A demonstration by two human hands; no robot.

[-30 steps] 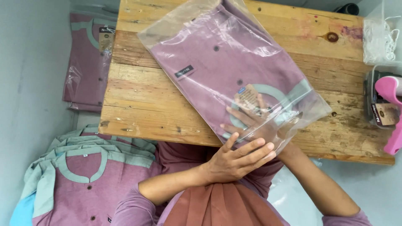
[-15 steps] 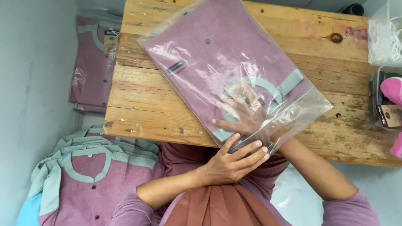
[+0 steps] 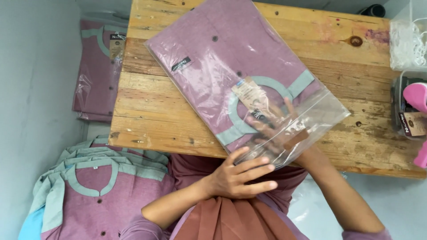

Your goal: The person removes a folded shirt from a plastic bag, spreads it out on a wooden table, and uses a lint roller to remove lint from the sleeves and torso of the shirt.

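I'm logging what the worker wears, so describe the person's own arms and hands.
Both forearms are bare, with mauve-purple sleeves pushed up near the elbows. The left hand and right hand are bare too: no gloves, and no rings or watch that I can see.
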